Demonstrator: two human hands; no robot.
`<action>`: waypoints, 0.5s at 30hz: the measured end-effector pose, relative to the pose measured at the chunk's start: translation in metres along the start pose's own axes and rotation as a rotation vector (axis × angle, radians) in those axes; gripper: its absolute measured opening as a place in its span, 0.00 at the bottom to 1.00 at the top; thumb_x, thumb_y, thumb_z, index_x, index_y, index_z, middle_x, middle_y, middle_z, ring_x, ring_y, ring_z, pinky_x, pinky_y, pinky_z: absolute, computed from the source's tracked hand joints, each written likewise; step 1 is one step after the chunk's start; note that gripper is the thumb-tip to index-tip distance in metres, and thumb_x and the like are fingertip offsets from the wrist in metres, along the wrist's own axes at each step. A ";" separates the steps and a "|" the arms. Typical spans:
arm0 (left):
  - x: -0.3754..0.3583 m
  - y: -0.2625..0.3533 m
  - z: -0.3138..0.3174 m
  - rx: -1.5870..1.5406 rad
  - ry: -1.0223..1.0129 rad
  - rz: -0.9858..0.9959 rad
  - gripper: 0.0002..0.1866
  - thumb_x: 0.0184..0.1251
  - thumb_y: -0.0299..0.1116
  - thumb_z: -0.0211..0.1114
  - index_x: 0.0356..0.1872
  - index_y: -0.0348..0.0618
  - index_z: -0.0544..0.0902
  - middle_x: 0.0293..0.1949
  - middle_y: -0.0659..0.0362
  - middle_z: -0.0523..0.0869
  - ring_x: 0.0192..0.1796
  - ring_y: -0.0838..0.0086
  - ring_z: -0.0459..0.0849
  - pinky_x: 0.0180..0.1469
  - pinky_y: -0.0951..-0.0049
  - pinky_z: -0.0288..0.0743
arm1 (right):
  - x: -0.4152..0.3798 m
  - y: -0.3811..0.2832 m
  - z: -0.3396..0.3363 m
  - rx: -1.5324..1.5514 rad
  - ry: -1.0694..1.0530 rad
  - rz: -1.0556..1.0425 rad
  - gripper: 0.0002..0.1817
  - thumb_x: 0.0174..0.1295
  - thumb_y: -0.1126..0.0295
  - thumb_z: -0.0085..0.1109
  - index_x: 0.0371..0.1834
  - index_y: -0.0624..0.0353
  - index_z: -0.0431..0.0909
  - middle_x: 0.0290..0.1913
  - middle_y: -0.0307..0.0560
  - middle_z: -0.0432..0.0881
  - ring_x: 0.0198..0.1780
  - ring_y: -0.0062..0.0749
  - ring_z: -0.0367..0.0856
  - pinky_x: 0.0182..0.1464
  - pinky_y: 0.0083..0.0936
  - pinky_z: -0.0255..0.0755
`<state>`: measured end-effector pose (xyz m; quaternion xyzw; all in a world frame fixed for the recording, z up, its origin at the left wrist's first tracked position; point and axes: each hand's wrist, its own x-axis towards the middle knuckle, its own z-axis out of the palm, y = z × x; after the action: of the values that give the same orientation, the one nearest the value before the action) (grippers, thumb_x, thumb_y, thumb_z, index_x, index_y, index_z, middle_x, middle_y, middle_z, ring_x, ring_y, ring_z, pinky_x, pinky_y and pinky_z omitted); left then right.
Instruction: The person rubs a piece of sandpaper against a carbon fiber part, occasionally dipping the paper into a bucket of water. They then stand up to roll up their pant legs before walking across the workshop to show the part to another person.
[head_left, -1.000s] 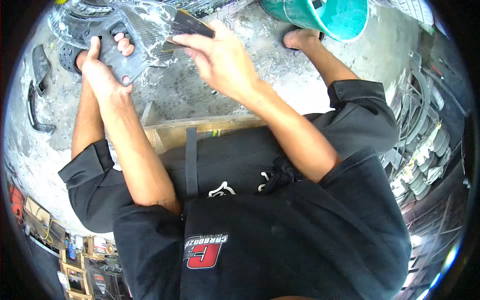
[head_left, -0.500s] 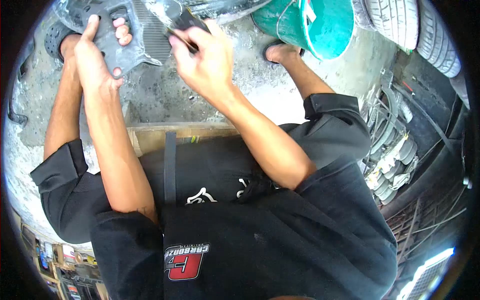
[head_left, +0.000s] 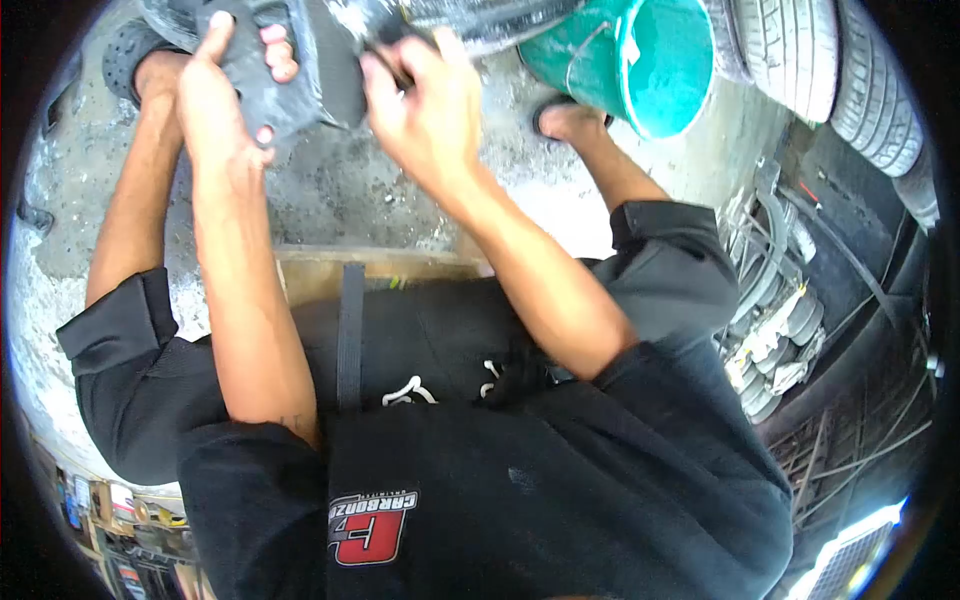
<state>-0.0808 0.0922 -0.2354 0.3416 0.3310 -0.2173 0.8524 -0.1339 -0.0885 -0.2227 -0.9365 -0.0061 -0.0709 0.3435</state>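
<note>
A dark grey moulded panel [head_left: 298, 95] with cut-out holes extends past the top edge, pale residue on its upper part. My left hand [head_left: 213, 110] grips its left side, thumb lying on the face and fingertips showing through an opening. Over the panel's ribbed right part, my right hand [head_left: 435, 115] is closed around a thin dark flat piece [head_left: 393, 68], mostly covered by the fingers and blurred. I cannot tell what kind of piece it is.
A green bucket [head_left: 665, 75] stands at the upper right, beside stacked tyres [head_left: 790, 50]. Metal parts [head_left: 770, 330] lie on the right. Both feet rest on the stained concrete floor [head_left: 345, 190]. A wooden edge [head_left: 400, 262] runs beneath my lap.
The panel and my left hand appear slightly farther right and higher in view, as do the bucket and floor. My right hand, still on the dark piece, has shifted slightly up and right.
</note>
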 end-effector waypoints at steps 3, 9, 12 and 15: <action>-0.001 -0.005 0.012 -0.116 0.056 0.061 0.22 0.79 0.48 0.48 0.38 0.35 0.73 0.26 0.57 0.74 0.27 0.70 0.74 0.21 0.77 0.64 | -0.007 0.000 0.000 -0.007 0.053 -0.040 0.05 0.54 0.71 0.67 0.31 0.59 0.82 0.33 0.52 0.77 0.40 0.51 0.78 0.43 0.43 0.69; 0.009 -0.002 -0.007 -0.076 -0.068 -0.028 0.22 0.80 0.45 0.44 0.35 0.36 0.75 0.23 0.57 0.77 0.22 0.71 0.76 0.21 0.74 0.68 | -0.003 0.004 0.000 -0.045 0.019 -0.089 0.05 0.52 0.75 0.68 0.31 0.61 0.81 0.33 0.54 0.75 0.40 0.52 0.75 0.44 0.43 0.67; 0.005 -0.009 -0.009 -0.049 -0.075 -0.048 0.22 0.80 0.46 0.44 0.36 0.36 0.75 0.23 0.58 0.77 0.22 0.71 0.76 0.18 0.74 0.66 | -0.011 0.006 -0.001 0.033 0.017 -0.080 0.05 0.53 0.77 0.67 0.32 0.62 0.80 0.34 0.56 0.74 0.41 0.53 0.74 0.43 0.43 0.68; -0.004 0.001 0.011 0.036 0.056 0.034 0.22 0.79 0.47 0.45 0.37 0.36 0.75 0.23 0.58 0.77 0.22 0.71 0.76 0.19 0.76 0.66 | -0.017 -0.002 -0.009 0.114 -0.011 -0.053 0.05 0.53 0.76 0.66 0.31 0.63 0.79 0.35 0.57 0.74 0.40 0.54 0.74 0.43 0.44 0.68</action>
<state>-0.0783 0.0856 -0.2262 0.3684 0.3450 -0.1992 0.8400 -0.1518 -0.0920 -0.2171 -0.9153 -0.0367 -0.0745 0.3942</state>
